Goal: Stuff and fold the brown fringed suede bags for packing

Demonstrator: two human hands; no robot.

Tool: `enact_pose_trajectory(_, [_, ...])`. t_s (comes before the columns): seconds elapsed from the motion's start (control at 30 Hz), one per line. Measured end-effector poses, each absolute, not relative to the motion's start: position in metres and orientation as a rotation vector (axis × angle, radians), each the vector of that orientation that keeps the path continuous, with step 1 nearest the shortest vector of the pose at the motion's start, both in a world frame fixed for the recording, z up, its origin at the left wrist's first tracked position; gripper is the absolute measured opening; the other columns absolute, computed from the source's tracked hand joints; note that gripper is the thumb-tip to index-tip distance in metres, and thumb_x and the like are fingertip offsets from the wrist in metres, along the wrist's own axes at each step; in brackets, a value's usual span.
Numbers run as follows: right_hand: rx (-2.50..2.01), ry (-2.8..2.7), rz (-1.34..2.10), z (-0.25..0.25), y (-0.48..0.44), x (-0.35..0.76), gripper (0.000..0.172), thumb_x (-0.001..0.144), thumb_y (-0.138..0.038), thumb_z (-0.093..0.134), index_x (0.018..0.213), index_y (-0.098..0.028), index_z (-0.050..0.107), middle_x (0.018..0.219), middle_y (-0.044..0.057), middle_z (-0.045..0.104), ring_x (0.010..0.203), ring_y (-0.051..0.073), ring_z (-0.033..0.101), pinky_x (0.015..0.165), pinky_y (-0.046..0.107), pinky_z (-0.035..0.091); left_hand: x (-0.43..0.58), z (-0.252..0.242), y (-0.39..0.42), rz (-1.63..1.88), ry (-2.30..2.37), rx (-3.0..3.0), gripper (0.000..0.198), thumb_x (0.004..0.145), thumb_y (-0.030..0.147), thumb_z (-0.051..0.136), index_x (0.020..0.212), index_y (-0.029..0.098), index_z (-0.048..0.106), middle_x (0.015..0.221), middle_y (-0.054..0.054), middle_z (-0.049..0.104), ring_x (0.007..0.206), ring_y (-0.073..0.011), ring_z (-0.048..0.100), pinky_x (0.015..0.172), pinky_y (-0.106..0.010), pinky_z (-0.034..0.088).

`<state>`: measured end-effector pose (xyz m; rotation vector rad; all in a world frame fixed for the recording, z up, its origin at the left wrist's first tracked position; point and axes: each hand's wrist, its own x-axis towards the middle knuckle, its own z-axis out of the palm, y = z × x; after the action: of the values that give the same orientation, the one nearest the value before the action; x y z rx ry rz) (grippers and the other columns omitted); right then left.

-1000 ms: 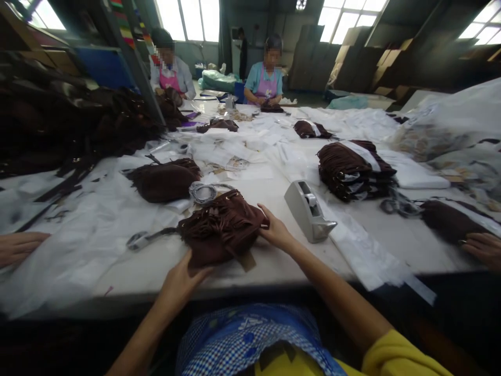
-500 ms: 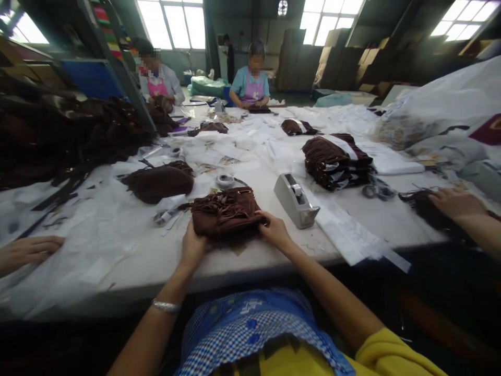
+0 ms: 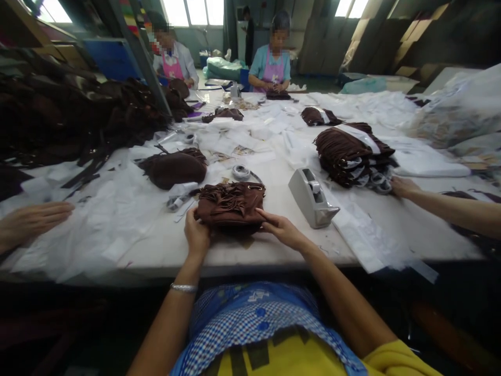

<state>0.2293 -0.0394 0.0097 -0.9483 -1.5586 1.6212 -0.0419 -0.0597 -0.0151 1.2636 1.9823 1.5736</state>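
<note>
A brown fringed handbag point(image 3: 231, 208) with brass-coloured eyelets sits at the table's front edge between my hands. My left hand point(image 3: 198, 233) grips its left end, thumb in front and the other fingers hidden beneath or behind. At the right end my right hand point(image 3: 282, 230) holds the lower corner, with index finger and thumb on the bag's side. A rolled grey strap point(image 3: 240, 172) lies just behind the bag. To the right of my right hand stands a grey tape dispenser point(image 3: 314, 199). Another brown bag point(image 3: 174, 169) lies to the left, beyond a wrapped strap bundle point(image 3: 180, 196).
A banded stack of brown fringed bags point(image 3: 352, 154) stands at right, with a co-worker's hand point(image 3: 405, 187) at it. Another person's hand point(image 3: 37, 222) rests over white tissue point(image 3: 102, 224) at left. Clear plastic bags point(image 3: 362, 235) overhang the front edge. Two people work across the table.
The view has shifted, and the bag has tipped slightly in my hands, showing more of its eyelets. The right-hand co-worker's hand has moved from a dark fringed piece to the banded stack.
</note>
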Motion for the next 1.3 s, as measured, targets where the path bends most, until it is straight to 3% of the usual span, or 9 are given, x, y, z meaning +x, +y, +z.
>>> enact_pose_trajectory(0.13, [-0.827, -1.284, 1.918, 0.01, -0.036, 0.23, 0.056, 0.081, -0.05, 0.071, 0.13, -0.023, 0.063, 0.131, 0.006, 0.065, 0.119, 0.024, 0.06, 0.099, 0.042, 0.052, -0.053, -0.015, -0.052, 1.555, 1.941, 1.211, 0.036, 0.069, 0.029, 0.069, 0.102, 0.02, 0.059, 0.093, -0.004, 0.068, 0.083, -0.0207, 0.065, 0.075, -0.03, 0.052])
enact_pose_trajectory(0.3, [-1.07, -0.985, 1.722, -0.006, -0.031, 0.218, 0.041, 0.069, -0.05, 0.081, 0.096, -0.02, 0.077, 0.096, 0.005, 0.075, 0.089, 0.018, 0.067, 0.073, 0.027, 0.056, -0.058, -0.023, -0.042, 1.571, 1.737, 1.183, 0.036, 0.065, 0.032, 0.072, 0.096, 0.019, 0.058, 0.091, -0.003, 0.068, 0.083, -0.0185, 0.066, 0.075, -0.028, 0.052])
enact_pose_trajectory(0.5, [-1.072, -0.977, 1.715, -0.011, -0.038, 0.188, 0.04, 0.067, -0.05, 0.082, 0.092, -0.019, 0.076, 0.087, 0.002, 0.074, 0.074, 0.015, 0.065, 0.064, 0.024, 0.051, -0.057, -0.019, -0.038, 1.566, 1.534, 1.186, 0.053, 0.067, 0.041, 0.075, 0.11, 0.018, 0.054, 0.115, -0.01, 0.066, 0.098, -0.0211, 0.066, 0.084, -0.031, 0.053])
enact_pose_trajectory(0.67, [-1.1, -0.966, 1.595, -0.005, -0.034, 0.184, 0.037, 0.066, -0.048, 0.081, 0.087, -0.019, 0.074, 0.081, 0.0, 0.073, 0.072, 0.015, 0.063, 0.065, 0.025, 0.05, -0.055, -0.009, -0.035, 1.479, 1.51, 1.26, 0.056, 0.055, 0.039, 0.086, 0.1, 0.016, 0.062, 0.097, -0.006, 0.07, 0.092, -0.0236, 0.066, 0.084, -0.035, 0.053])
enact_pose_trajectory(0.8, [-1.141, -0.947, 1.443, -0.004, -0.024, 0.193, 0.035, 0.067, -0.046, 0.079, 0.089, -0.019, 0.074, 0.085, 0.001, 0.074, 0.078, 0.017, 0.065, 0.069, 0.027, 0.051, -0.052, -0.008, -0.036, 1.414, 1.512, 1.297, 0.047, 0.055, 0.039, 0.086, 0.093, 0.017, 0.067, 0.094, -0.004, 0.072, 0.088, -0.0233, 0.067, 0.081, -0.034, 0.054])
enact_pose_trajectory(1.0, [-1.279, -0.867, 1.223, -0.019, -0.02, 0.207, 0.042, 0.063, -0.047, 0.081, 0.094, -0.018, 0.076, 0.096, 0.007, 0.076, 0.089, 0.024, 0.069, 0.074, 0.035, 0.057, -0.061, -0.016, -0.057, 1.463, 1.724, 1.256, 0.039, 0.069, 0.041, 0.076, 0.098, 0.016, 0.068, 0.09, -0.003, 0.071, 0.084, -0.0203, 0.066, 0.079, -0.029, 0.052])
enact_pose_trajectory(1.23, [-1.362, -1.237, 1.15, -0.018, -0.028, 0.23, 0.037, 0.081, -0.05, 0.067, 0.099, -0.02, 0.076, 0.104, 0.007, 0.075, 0.098, 0.026, 0.069, 0.083, 0.038, 0.058, -0.082, -0.02, -0.083, 1.101, 1.824, 1.538, 0.029, 0.078, 0.041, 0.065, 0.099, 0.022, 0.072, 0.087, -0.001, 0.074, 0.082, -0.0218, 0.067, 0.078, -0.029, 0.05])
enact_pose_trajectory(1.3, [-1.385, -1.382, 1.093, -0.01, -0.037, 0.238, 0.038, 0.086, -0.048, 0.062, 0.113, -0.023, 0.072, 0.115, 0.006, 0.072, 0.097, 0.024, 0.07, 0.086, 0.038, 0.057, -0.083, -0.016, -0.084, 0.955, 1.897, 1.655, 0.029, 0.08, 0.038, 0.063, 0.104, 0.024, 0.07, 0.09, -0.002, 0.073, 0.083, -0.0229, 0.068, 0.076, -0.03, 0.051])
